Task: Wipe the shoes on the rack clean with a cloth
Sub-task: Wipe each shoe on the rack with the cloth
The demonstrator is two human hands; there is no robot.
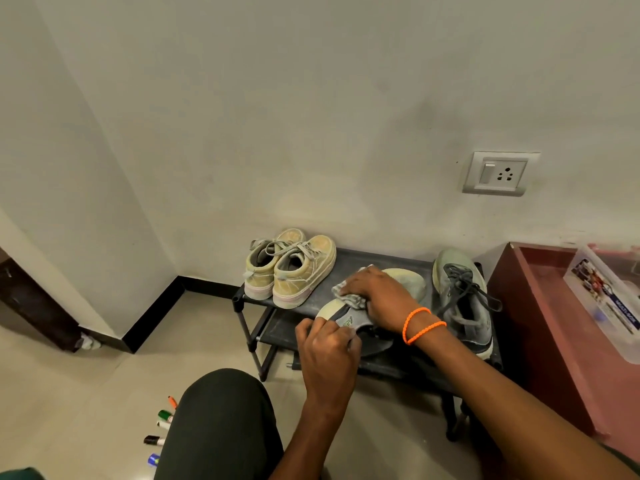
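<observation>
A low black shoe rack (381, 261) stands against the wall. A pair of yellowish sneakers (294, 268) sits on its left end. A grey sneaker with dark laces (460, 296) lies at the right end. Between them a grey shoe (346, 318) lies turned on its side, pale sole showing. My left hand (327, 351) grips its heel end. My right hand (377, 292), with orange bands on the wrist, presses a grey checked cloth (346, 292) onto the shoe. Part of the shoe is hidden under both hands.
A dark red cabinet (540, 327) stands right of the rack with a clear plastic box (609, 299) on it. Several markers (161, 424) lie on the tiled floor beside my knee (221, 420). A wall socket (498, 173) sits above the rack. A dark door frame (31, 303) is at the left.
</observation>
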